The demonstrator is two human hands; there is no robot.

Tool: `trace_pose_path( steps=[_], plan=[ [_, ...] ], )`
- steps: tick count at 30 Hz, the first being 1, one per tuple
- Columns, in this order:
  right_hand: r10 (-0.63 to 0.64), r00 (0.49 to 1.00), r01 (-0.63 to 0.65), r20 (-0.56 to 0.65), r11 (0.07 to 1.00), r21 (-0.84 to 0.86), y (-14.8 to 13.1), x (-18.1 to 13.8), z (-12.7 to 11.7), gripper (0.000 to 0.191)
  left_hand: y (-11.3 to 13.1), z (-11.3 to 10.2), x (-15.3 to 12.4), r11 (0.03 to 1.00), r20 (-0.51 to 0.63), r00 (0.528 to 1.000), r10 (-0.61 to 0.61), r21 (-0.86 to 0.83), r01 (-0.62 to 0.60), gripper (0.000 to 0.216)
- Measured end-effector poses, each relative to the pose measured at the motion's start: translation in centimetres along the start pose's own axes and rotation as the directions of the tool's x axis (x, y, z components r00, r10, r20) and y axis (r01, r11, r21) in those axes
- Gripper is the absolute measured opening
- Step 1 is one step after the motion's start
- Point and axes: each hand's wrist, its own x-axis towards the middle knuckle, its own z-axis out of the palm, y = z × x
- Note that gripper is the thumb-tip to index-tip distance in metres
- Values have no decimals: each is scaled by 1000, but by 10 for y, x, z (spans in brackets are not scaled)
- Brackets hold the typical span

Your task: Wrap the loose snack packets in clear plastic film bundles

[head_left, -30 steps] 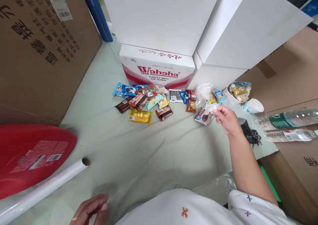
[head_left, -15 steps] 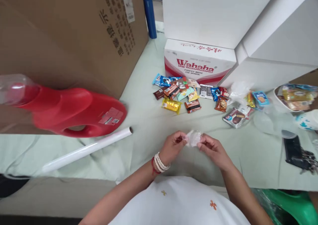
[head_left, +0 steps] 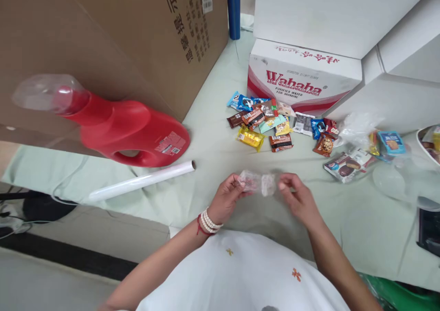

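A small crumpled clear plastic bag (head_left: 256, 182) is stretched sideways above the table, with a whiter, folded part at its right end. My left hand (head_left: 225, 199) pinches the left end between thumb and fingers; white beads and a red cord circle that wrist. Close against the other end, my right hand (head_left: 298, 199) has its thumb and forefinger pinched together, seemingly on the bag's thin edge. Beyond my hands lies a pile of wrapped snacks, among them a yellow packet (head_left: 250, 138) and a brown packet (head_left: 281, 143).
A white Wahaha carton (head_left: 302, 79) stands behind the snacks. At left are a red detergent bottle (head_left: 137, 128), a white roll (head_left: 144, 180) and a large brown box (head_left: 113, 36). A boxed snack (head_left: 343, 166) and clear plastic (head_left: 359, 125) lie at right.
The crumpled plastic bag has been drawn out wider between my hands, which have moved apart. My view has shifted, so the table things appear farther right.
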Motion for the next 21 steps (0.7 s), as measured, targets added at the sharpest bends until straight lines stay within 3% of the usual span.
trace_pose_path(
  steps=[2,4,9,12,14,17,19,21],
  plan=[
    [-19,995,13,100,998,59,-1,0,9,49,-2,4,1,1000,50,999,9,2,-9,35],
    [14,992,-30,124,991,131,2,1,13,40,-1,5,4,1000,29,999,28,-11,-27,35],
    [202,979,-162,-30,861,482,22,-4,-7,35,11,-12,10,998,-160,985,63,-17,-66,42],
    [297,954,-236,-29,810,537,36,-16,-27,37,13,-26,12,999,-184,982,45,-14,-48,46],
    [335,942,-278,-23,817,506,44,-28,-41,37,12,-32,14,998,-216,975,52,-14,-57,47],
    [322,942,-276,-94,904,327,49,-46,-58,35,9,-34,17,998,-251,966,59,-14,-65,49],
    [193,958,-167,-210,976,138,47,-51,-62,31,9,-33,18,999,-230,972,46,-6,-49,49],
    [-49,961,18,-271,993,-116,42,-49,-56,36,9,-32,18,1000,-201,979,31,4,-31,48]
  ],
)
